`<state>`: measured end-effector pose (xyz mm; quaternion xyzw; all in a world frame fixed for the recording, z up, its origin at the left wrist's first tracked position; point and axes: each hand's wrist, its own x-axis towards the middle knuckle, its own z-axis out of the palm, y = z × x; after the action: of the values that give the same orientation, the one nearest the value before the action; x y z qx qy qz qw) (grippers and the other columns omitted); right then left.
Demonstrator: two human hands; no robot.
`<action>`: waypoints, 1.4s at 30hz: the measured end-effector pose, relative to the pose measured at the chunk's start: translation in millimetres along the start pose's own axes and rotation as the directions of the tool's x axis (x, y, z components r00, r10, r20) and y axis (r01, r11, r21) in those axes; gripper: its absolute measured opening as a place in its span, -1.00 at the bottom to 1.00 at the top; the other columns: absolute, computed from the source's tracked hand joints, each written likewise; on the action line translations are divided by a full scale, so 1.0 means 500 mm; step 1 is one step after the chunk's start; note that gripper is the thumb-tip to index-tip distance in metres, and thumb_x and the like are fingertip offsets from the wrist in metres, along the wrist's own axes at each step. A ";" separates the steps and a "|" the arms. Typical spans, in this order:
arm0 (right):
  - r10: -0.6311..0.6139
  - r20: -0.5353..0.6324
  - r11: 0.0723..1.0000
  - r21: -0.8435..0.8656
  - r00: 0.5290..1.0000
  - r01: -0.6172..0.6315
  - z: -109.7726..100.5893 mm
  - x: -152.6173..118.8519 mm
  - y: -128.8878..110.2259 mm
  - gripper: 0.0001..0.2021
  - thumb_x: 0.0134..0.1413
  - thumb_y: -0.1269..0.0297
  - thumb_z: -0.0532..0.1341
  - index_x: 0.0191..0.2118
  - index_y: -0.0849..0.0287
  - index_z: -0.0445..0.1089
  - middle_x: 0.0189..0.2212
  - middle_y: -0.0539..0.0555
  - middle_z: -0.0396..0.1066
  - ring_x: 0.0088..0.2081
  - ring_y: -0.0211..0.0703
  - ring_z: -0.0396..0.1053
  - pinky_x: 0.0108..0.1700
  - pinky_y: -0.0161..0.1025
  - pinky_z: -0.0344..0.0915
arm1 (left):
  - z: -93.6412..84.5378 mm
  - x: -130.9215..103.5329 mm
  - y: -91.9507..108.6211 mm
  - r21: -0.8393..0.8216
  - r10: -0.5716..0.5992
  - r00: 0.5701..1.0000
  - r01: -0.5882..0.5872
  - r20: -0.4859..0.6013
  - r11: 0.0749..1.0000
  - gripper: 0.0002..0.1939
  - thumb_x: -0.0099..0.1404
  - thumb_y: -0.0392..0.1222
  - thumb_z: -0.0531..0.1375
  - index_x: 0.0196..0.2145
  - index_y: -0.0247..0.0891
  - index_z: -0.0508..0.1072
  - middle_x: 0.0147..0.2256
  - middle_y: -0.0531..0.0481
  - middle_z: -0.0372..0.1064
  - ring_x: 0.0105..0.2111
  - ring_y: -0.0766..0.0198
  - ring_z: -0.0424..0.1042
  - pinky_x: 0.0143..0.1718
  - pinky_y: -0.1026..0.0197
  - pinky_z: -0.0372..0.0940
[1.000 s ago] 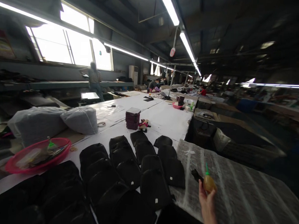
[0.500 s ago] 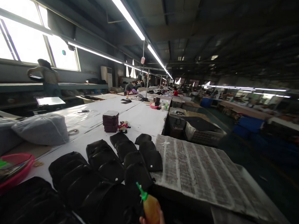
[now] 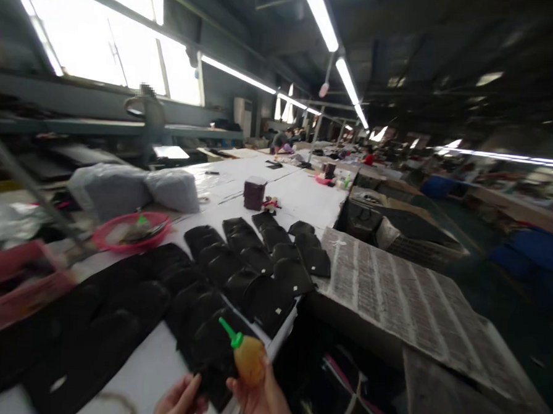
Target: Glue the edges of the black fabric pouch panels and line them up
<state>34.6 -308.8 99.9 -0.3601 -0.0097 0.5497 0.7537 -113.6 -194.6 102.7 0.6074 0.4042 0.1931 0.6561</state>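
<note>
In my right hand [image 3: 262, 394] is a squeeze bottle [image 3: 249, 359] with a green nozzle and yellowish-brown contents. Its nozzle points up and to the left, over the black pieces. My left hand [image 3: 180, 401], low in the view, has thumb and fingers closed at the edge of a small black piece [image 3: 216, 383], which lies between both hands. Rows of overlapping flat black pieces [image 3: 206, 314] cover the near part of the white table [image 3: 305, 196]. A few of them carry small white marks.
A pink basin [image 3: 131, 233] and a pink box [image 3: 22, 280] stand at left, near grey wrapped bundles [image 3: 173, 189]. Behind the black rows is a dark red stack [image 3: 254, 193]. A striped, wrapped board [image 3: 392, 293] borders the right side. Another person [image 3: 151, 123] stands by the windows.
The view has turned to the left and downward. My left hand has come into view at the black piece. My right hand, still holding the bottle, appears further left.
</note>
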 end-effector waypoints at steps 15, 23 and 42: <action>0.174 -0.150 0.954 -0.221 0.973 -0.205 0.128 -0.070 0.063 -0.55 -0.11 0.01 0.46 -0.14 0.19 0.50 -0.32 0.07 0.59 -0.41 -0.17 0.52 -0.44 -0.33 0.47 | -0.159 -0.129 0.060 -0.448 -0.052 0.848 -0.225 -0.527 0.865 -0.55 0.04 0.12 0.40 -0.52 -0.29 0.33 -0.50 0.09 0.30 -0.49 0.41 0.31 -0.50 0.35 0.35; 0.121 -0.099 0.904 -0.400 0.988 -0.150 0.143 -0.080 0.074 -0.61 0.01 0.02 0.39 -0.14 0.20 0.48 -0.30 0.09 0.58 -0.39 -0.16 0.50 -0.36 -0.25 0.45 | -0.169 -0.135 0.053 -0.529 -0.117 0.818 -0.248 -0.563 0.811 -0.48 0.00 0.15 0.44 -0.51 -0.28 0.27 -0.49 0.11 0.30 -0.45 0.38 0.37 -0.41 0.29 0.44; -0.003 0.051 0.791 -0.611 0.999 0.034 0.121 -0.073 0.087 -0.59 0.04 0.07 0.38 -0.04 0.17 0.39 -0.21 0.07 0.53 -0.38 -0.17 0.50 -0.39 -0.28 0.39 | -0.184 -0.145 0.056 -0.525 0.076 0.961 -0.211 -0.266 0.824 -0.56 0.10 -0.01 0.45 -0.19 -0.34 0.45 -0.39 0.00 0.42 -0.48 0.37 0.38 -0.45 0.32 0.31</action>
<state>-40.4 -301.2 134.7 -0.5711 -0.2084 0.5180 0.6018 -220.9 -184.1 156.7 0.3957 0.3588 0.4198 0.7338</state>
